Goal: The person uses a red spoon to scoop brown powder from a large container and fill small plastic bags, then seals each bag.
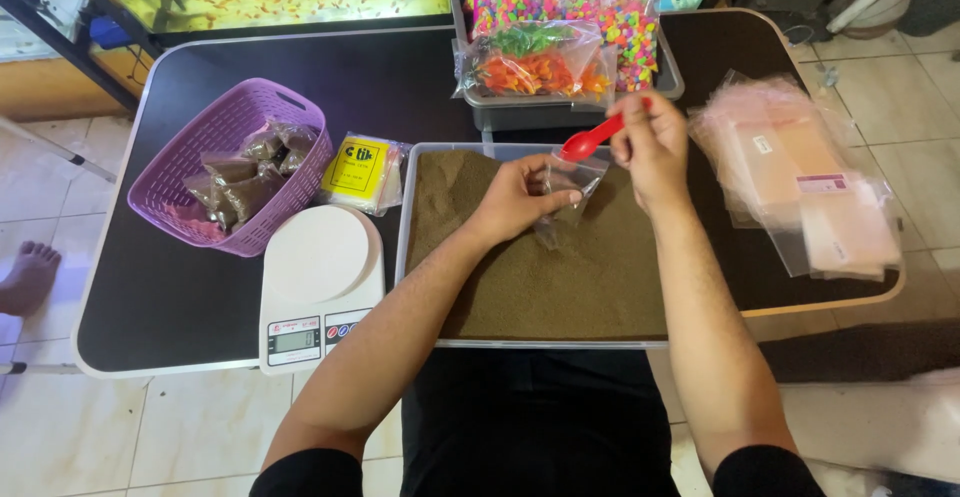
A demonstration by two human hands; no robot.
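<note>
My left hand (520,197) holds a small clear plastic bag (572,189) open above a shallow clear tray (402,257) filled with fine brown granules (540,277). My right hand (652,142) grips a red plastic spoon (590,140), whose bowl points into the mouth of the bag. Both hands hover over the far half of the tray.
A white digital scale (318,282) stands left of the tray. Behind it a purple basket (232,162) holds several filled brown bags, with a yellow-labelled packet (362,172) beside it. A grey bin (560,107) carries bags of colourful gravel. Empty clear bags (800,182) lie stacked at right. A bare foot (28,275) shows at left.
</note>
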